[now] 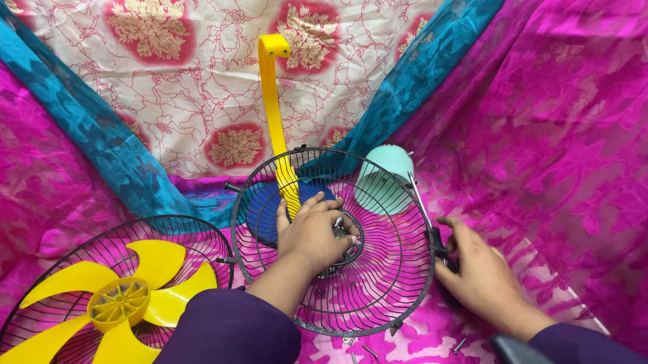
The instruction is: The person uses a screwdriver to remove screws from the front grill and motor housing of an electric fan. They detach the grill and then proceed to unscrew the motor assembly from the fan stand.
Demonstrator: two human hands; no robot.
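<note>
A black wire fan guard [390, 275] stands tilted on pink cloth. My left hand [313, 231] reaches into it and grips the metal hub at its centre [340, 232]. My right hand [479, 270] holds the guard's right rim, fingers curled around the black edge. Behind the guard sit a blue round fan base [266, 212], a pale green motor housing [383, 172] and a yellow stand arm [273, 110] rising upward.
At the lower left lies a second black wire guard [192, 231] with a yellow fan blade [114, 307] resting in it. Small screws [369, 350] lie on the pink cloth near me. Blue and patterned white fabrics hang behind.
</note>
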